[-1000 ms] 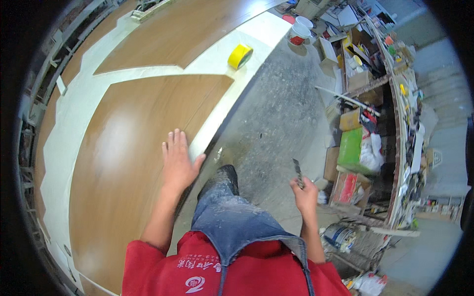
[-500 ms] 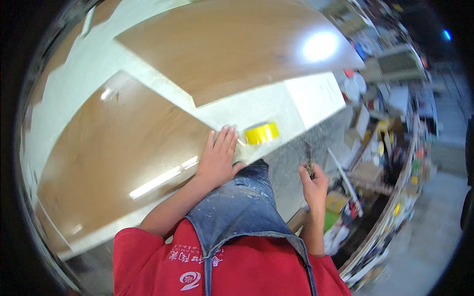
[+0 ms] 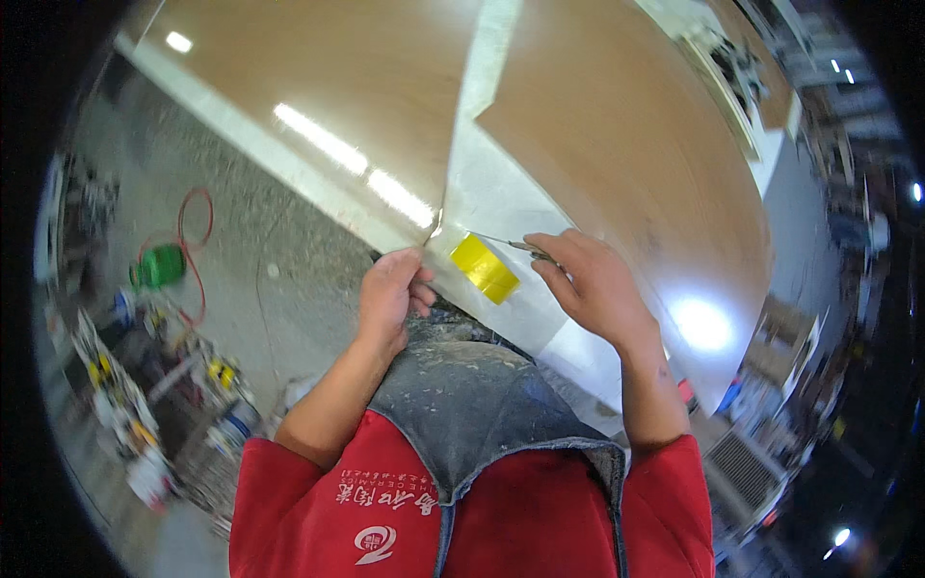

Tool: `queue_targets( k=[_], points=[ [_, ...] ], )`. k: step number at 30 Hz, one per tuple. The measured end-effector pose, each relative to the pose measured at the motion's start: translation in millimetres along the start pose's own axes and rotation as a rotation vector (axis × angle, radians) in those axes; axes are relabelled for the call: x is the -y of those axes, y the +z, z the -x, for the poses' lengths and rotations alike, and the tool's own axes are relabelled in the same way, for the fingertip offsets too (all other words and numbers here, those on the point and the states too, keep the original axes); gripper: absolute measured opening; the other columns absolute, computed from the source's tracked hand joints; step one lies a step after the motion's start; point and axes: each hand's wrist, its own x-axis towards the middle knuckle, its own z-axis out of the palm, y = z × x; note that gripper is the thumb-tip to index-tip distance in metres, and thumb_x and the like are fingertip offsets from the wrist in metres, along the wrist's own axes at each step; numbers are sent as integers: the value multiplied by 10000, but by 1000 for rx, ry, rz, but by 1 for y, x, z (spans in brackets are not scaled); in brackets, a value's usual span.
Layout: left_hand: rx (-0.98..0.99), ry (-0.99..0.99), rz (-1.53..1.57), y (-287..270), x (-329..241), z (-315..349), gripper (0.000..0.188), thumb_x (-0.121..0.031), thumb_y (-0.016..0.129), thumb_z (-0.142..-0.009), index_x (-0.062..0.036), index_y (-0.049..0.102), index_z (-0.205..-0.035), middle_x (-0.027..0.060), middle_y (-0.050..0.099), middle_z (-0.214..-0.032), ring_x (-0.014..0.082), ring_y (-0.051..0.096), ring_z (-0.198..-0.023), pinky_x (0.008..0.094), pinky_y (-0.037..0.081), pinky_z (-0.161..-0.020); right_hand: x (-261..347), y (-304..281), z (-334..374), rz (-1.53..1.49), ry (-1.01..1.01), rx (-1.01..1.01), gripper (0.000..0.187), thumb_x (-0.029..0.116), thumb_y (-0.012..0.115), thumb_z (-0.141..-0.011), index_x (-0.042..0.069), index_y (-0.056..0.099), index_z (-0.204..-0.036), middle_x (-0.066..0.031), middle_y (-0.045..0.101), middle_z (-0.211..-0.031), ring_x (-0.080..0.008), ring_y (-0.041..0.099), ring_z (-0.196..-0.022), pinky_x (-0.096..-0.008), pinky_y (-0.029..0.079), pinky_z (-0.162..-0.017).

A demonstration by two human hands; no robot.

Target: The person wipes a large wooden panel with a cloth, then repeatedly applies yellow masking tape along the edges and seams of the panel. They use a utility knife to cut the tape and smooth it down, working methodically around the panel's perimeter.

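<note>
My right hand is closed around the handle of a knife, whose thin blade points left above the pale tabletop. Just left of that hand, a roll of yellow tape stands on its edge. My left hand is at the near table edge, by the pointed corner of a glossy brown panel. Its fingers are curled inward, and what they hold, if anything, I cannot make out. A second brown panel lies beyond my right hand, with a pale strip of table between the two.
The white table edge runs diagonally in front of me. On the floor at left are a green container, a red hose and clutter. A grey vented unit stands at the lower right. Cardboard sits beyond the table's right end.
My view has turned to the left. The right hand has brought the knife over the table, near the tape. My left hand has gone from lying flat on the panel's corner to curled beside it.
</note>
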Motion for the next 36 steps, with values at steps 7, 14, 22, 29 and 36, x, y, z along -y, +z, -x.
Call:
queue_targets(
  k=[7, 14, 22, 29, 36],
  points=[
    [17, -74, 301, 30, 26, 15, 362, -318, 627, -1027, -10, 606, -1215, 81, 672, -900, 134, 624, -595, 261, 499, -477, 4, 5, -74, 355, -320, 231, 254, 170, 657, -945, 135, 730, -1186, -106, 662, -919, -328, 642, -921, -444, 510, -781],
    [105, -101, 384, 53, 34, 14, 378, -312, 615, -1023, -5, 599, -1244, 65, 671, -891, 134, 635, -615, 261, 505, -516, 1, 13, -113, 516, -488, 305, 242, 160, 638, -928, 168, 776, -1127, -62, 668, -888, -275, 642, -926, -408, 487, -820],
    [115, -102, 482, 56, 34, 13, 449, -253, 612, -1007, 21, 546, -1356, 78, 677, -938, 144, 658, -660, 272, 527, -562, 8, 30, -138, 558, -666, 306, 286, 126, 644, -871, 184, 781, -1115, -39, 668, -897, -249, 643, -926, -387, 486, -828],
    [54, -79, 500, 61, 36, 17, 484, -241, 607, -1007, 46, 501, -1382, 104, 695, -994, 169, 684, -703, 297, 542, -587, 8, 42, -146, 544, -739, 313, 325, 104, 655, -824, 176, 775, -1117, -40, 665, -909, -259, 642, -916, -394, 495, -834],
    [66, -75, 507, 61, 35, 17, 440, -222, 599, -1013, 38, 518, -1359, 107, 706, -1017, 170, 688, -717, 299, 540, -626, -36, -8, -152, 511, -573, 209, 291, 114, 714, -845, 147, 767, -1129, -78, 625, -856, -308, 606, -870, -433, 473, -764]
  ],
)
